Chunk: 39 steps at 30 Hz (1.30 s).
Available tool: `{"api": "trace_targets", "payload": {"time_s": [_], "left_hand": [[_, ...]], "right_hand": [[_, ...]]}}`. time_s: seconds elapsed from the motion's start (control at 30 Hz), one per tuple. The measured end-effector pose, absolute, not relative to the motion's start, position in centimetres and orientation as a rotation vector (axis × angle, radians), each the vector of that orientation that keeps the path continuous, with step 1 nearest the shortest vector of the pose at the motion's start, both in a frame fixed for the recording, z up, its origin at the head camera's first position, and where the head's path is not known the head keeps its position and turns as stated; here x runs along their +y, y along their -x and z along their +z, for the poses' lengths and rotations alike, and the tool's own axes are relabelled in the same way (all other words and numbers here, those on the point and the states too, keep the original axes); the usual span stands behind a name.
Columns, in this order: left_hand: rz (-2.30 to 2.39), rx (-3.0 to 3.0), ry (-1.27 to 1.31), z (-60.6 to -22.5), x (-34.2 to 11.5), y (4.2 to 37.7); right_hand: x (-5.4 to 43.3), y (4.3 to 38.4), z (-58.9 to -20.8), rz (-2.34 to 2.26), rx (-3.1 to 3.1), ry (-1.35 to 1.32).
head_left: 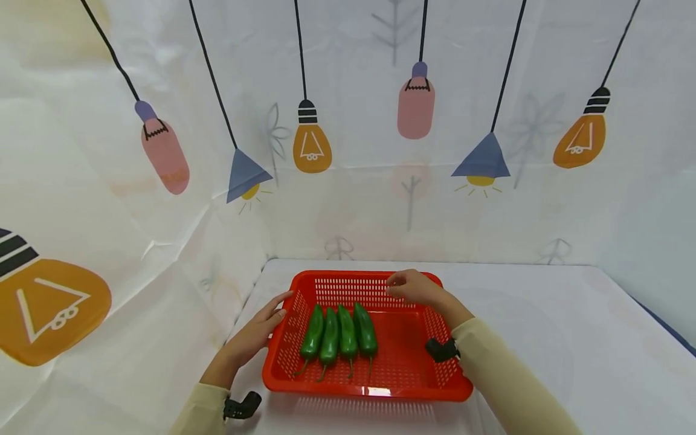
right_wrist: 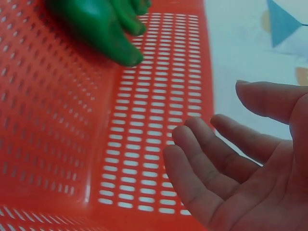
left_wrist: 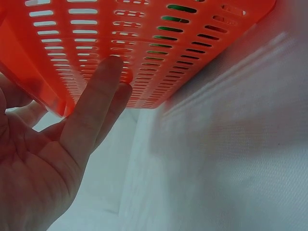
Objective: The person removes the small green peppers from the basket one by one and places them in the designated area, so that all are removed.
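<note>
Empty and loosely curved, my right hand hung over the red basket; my left hand rested straight-fingered against its outside, presumably steadying it. Four green peppers lined its left half.

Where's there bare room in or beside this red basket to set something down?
Bare: inside the red basket, the floor between the four green peppers and its right wall; outside, the white tabletop right of the right sleeve. Crowded: the basket's left half, holding the peppers; its left rim, where the left hand rests; the far rim, by the right hand.
</note>
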<state>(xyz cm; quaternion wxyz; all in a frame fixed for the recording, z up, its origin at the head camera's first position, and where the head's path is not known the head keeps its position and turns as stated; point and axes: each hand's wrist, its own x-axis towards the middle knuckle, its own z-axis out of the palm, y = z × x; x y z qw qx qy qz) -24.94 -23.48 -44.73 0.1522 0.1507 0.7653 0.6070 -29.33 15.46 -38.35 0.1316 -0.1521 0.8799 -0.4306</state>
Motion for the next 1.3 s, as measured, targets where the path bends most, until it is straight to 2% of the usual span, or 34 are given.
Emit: {"api": "trace_targets", "payload": {"time_s": [0.83,1.3], "left_hand": [[1.735,2.197,-0.435,-44.9,-23.5,25.1],[1.736,2.202,-0.415,-44.6,-23.5,25.0]], "right_hand": [[12.4,30.0,-40.9,-1.064,2.611,0.336],[10.6,30.3,-41.8,-0.872,2.672,0.375]]}}
